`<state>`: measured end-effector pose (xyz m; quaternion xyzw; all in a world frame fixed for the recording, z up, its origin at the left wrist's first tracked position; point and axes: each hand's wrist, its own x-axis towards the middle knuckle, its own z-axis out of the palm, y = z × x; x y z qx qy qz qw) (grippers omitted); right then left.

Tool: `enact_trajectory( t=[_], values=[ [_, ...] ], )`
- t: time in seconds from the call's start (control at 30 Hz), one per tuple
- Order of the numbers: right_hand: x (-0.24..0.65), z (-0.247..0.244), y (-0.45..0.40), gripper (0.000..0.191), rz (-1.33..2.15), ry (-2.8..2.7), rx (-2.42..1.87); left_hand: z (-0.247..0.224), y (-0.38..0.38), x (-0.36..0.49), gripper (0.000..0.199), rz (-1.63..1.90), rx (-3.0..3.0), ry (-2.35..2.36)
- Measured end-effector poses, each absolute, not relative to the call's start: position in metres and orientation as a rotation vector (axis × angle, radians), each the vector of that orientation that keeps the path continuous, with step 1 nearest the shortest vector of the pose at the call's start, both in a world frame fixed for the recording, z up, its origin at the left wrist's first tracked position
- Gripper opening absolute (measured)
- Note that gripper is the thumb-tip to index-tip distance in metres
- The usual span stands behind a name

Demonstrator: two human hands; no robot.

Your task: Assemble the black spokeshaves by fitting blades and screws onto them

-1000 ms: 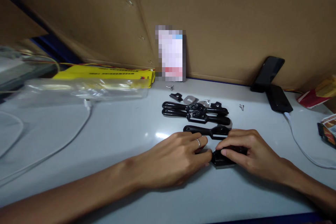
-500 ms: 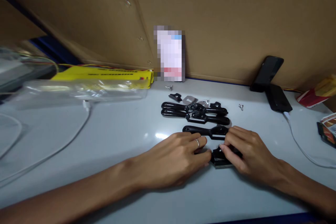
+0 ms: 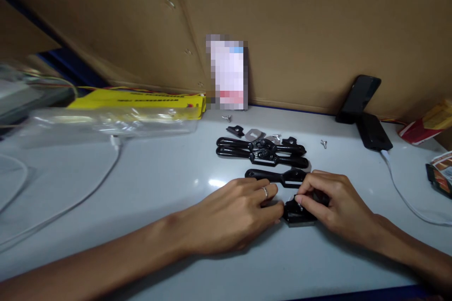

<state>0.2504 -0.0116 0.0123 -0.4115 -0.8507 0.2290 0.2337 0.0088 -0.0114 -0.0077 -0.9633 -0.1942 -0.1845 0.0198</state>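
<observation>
My left hand (image 3: 235,216), with a ring on one finger, has its fingers closed on the left side of a black metal tool (image 3: 298,215) lying on the table. At the tool's middle, my right hand (image 3: 332,202) pinches a small silver screw (image 3: 300,206) between thumb and forefinger. Just beyond lies another black handled tool (image 3: 263,175), its right end hidden by my right hand. Two more black tools (image 3: 229,151) lie side by side behind it. Black clamp plates (image 3: 235,130), a grey blade (image 3: 254,134) and a wing screw (image 3: 324,143) rest farther back.
A phone with a blurred screen (image 3: 228,75) leans on the cardboard wall (image 3: 300,33). Yellow packaging (image 3: 137,99) and clear plastic (image 3: 116,122) lie back left. A black phone (image 3: 362,96) stands at right, near a black device (image 3: 374,131) with a white cable.
My right thumb and forefinger have shifted slightly at the tool's middle, and the small silver screw now shows between them. My left hand has stayed nearly still.
</observation>
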Motion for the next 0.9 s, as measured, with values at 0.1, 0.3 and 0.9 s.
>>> enact_trajectory(
  t=[0.1, 0.3, 0.9],
  values=[
    [0.2509, 0.0069, -0.0114, 0.027, 0.303, -2.447, -0.986, -0.0062, -0.0114, 0.0092, 0.010, -0.574, -2.982, -0.604],
    [0.2499, 0.0097, -0.0167, 0.042, 0.271, -2.435, -0.881, -0.0063, -0.0114, 0.0089, 0.009, -0.570, -2.990, -0.595],
    [0.2507, 0.0102, -0.0155, 0.021, 0.603, -2.367, -0.956, -0.0073, -0.0118, 0.0086, 0.009, -0.562, -2.992, -0.606]
  ],
)
